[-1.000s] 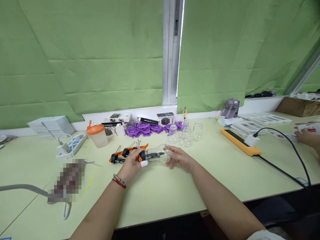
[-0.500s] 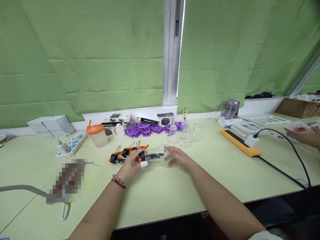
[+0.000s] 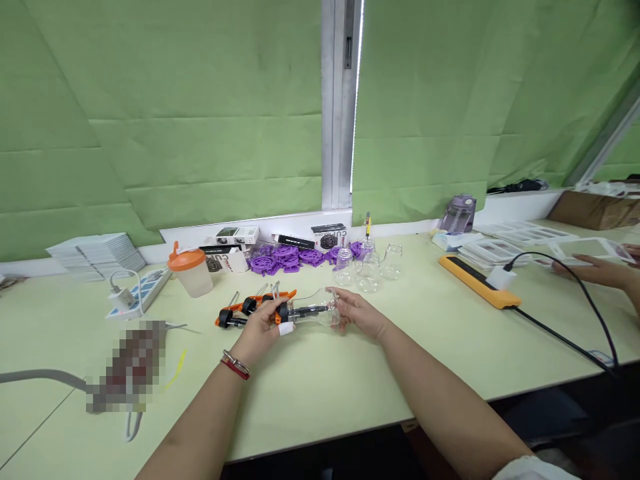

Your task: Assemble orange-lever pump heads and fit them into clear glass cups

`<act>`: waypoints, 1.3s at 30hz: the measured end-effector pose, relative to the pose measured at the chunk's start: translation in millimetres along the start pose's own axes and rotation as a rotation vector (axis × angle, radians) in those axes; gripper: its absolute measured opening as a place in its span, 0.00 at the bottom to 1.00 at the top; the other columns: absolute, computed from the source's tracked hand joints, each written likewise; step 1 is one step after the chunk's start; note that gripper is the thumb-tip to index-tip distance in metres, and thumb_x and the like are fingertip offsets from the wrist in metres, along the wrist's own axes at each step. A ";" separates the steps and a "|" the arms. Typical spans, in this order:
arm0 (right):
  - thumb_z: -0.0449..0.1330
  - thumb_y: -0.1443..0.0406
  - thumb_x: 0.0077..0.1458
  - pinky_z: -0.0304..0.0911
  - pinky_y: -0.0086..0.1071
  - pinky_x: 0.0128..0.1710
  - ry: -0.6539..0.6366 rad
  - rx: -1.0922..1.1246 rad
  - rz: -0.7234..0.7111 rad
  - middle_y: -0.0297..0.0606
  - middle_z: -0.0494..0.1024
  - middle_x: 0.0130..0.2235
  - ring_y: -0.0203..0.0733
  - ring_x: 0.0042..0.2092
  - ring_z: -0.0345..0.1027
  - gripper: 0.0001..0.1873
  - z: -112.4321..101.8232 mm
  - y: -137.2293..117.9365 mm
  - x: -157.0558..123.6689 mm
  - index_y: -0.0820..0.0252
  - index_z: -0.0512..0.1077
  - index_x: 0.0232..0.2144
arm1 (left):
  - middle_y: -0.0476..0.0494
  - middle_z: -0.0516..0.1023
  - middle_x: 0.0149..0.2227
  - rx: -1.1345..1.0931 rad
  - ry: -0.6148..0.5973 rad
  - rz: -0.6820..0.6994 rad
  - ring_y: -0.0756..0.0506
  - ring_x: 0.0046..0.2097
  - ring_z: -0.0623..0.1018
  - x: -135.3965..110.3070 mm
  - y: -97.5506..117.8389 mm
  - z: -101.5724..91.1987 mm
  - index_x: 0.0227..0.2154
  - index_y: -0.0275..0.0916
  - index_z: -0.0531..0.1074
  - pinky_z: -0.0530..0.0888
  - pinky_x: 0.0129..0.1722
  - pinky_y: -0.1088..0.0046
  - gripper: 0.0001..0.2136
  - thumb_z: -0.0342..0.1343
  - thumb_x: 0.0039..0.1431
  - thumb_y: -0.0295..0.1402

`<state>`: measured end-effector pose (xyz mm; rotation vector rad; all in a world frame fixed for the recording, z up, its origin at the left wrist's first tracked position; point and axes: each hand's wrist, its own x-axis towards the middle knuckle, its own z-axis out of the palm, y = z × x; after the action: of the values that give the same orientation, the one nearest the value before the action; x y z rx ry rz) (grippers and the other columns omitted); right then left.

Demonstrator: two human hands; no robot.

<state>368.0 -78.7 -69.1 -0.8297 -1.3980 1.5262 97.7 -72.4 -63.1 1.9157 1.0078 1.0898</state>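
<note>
My left hand (image 3: pixel 263 325) is closed around the black neck end of a clear glass bottle (image 3: pixel 313 311) that lies on its side on the pale green table (image 3: pixel 350 393). A white bandage wraps one fingertip. My right hand (image 3: pixel 356 312) cups the bottle's wide glass end, fingers curled round it. A dark rod shows inside the glass. Just behind my left hand lie orange-and-black tools (image 3: pixel 245 307) with metal prongs.
Several clear glass jars (image 3: pixel 367 270), purple plastic parts (image 3: pixel 285 259) and small boxes (image 3: pixel 233 235) sit behind. An orange-lidded cup (image 3: pixel 190 270) and a power strip (image 3: pixel 137 293) lie left; an orange bar (image 3: pixel 475 281) with a black cable (image 3: pixel 575 287) right. Another person's hand (image 3: pixel 600 270) holds a tray at far right.
My hands and the bottle have hardly moved. The other person's hand at the far right has shifted and now holds a flat white tray.
</note>
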 end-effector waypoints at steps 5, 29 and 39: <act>0.53 0.44 0.54 0.64 0.29 0.21 0.051 -0.055 0.054 0.40 0.74 0.32 0.35 0.24 0.69 0.33 -0.3 7.8 5.2 0.62 0.65 0.52 | 0.43 0.68 0.42 -0.003 -0.007 -0.012 0.43 0.45 0.72 0.2 0.7 0.7 0.51 0.42 0.69 0.68 0.51 0.59 0.25 0.63 0.47 0.35; 0.55 0.45 0.53 0.66 0.30 0.23 0.038 -0.021 0.019 0.46 0.73 0.40 0.41 0.32 0.72 0.29 4.5 7.9 3.8 0.62 0.67 0.46 | 0.43 0.69 0.44 0.060 -0.001 0.040 0.43 0.47 0.71 1.4 -4.9 0.0 0.50 0.44 0.69 0.67 0.52 0.59 0.24 0.63 0.48 0.35; 0.57 0.47 0.53 0.62 0.28 0.20 0.017 0.000 0.067 0.42 0.74 0.36 0.38 0.26 0.72 0.30 2.8 4.5 1.9 0.57 0.62 0.52 | 0.43 0.68 0.44 0.082 -0.005 0.051 0.43 0.47 0.71 1.6 -6.2 -0.6 0.51 0.44 0.68 0.67 0.52 0.60 0.24 0.63 0.49 0.35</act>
<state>364.0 -78.0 -72.9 -0.8958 -1.3693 1.5667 96.0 -68.1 -67.6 2.0184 1.0196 1.0878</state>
